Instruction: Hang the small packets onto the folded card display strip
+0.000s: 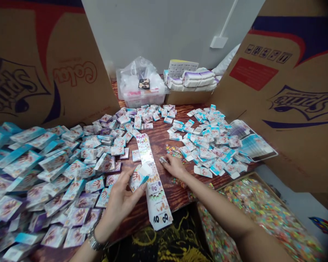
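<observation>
Held a small blue-and-white box (138, 178) in the left hand (123, 199), clasped between thumb and fingers, white flap showing, over the middle of a long stack of printed strips (157, 198). Wore a metal watch (94, 238) on the left wrist. Had the right hand (175, 168) just right of the strips, fingers drawn together at a small pale thing (162, 160); could not tell if grasped or only touched. Saw clear bags of colourful bits (177, 150) beside the right hand on the wood-grain worktop (165, 133). Noted a big heap of boxes (79, 171) to the left, a smaller heap (210, 140) to the right, near a printed sheet (258, 145). Spotted an open carton of colourful packets (262, 203) near right. Logged a clear plastic tub (144, 99) at the far side, white-and-purple bundles (198, 79) just right of it. Marked tall printed cardboard left (71, 47) and right.
</observation>
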`<control>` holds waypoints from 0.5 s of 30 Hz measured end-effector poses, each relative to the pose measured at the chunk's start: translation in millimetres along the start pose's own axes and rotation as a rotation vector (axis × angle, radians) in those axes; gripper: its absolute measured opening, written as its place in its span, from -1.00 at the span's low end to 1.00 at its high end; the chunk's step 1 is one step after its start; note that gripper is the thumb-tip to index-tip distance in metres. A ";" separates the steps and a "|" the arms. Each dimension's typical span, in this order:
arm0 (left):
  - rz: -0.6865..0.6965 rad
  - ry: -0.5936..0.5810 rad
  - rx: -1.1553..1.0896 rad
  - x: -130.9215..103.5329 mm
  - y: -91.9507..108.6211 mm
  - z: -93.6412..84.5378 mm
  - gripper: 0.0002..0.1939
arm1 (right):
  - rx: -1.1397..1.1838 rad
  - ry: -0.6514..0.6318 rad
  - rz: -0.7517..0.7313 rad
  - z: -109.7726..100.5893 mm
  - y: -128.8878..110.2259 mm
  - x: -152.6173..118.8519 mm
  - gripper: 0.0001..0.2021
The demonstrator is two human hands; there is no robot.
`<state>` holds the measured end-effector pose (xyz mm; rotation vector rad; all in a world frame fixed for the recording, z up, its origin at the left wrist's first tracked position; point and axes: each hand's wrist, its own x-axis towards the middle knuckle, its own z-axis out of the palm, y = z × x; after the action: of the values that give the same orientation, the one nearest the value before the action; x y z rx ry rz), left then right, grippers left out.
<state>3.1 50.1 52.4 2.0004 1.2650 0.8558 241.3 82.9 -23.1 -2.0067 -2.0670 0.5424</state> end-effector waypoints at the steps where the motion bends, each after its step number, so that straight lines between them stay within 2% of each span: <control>1: 0.000 0.001 -0.002 0.1 -0.7 -0.5 -0.60 | -0.019 -0.031 -0.063 -10.7 6.9 1.5 -0.86; 5: -0.010 -0.003 -0.005 -0.7 -2.1 0.9 -0.61 | -0.108 -0.175 -0.339 -49.0 24.7 5.3 -0.83; 8: -0.025 -0.020 -0.024 -2.3 -2.4 4.9 -0.60 | -0.164 -0.248 -0.468 -59.5 25.0 3.0 -0.76; 11: -0.021 -0.024 -0.044 -3.5 -2.8 7.5 -0.58 | -0.189 -0.232 -0.497 -58.9 24.9 0.2 -0.80; 15: -0.013 -0.030 -0.031 -4.6 -3.7 5.4 -0.57 | -0.181 -0.140 -0.417 -58.3 34.5 0.2 -0.83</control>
<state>3.9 46.3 45.3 1.9715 1.2400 0.8315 296.1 89.9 16.1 -1.5829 -2.6072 0.4367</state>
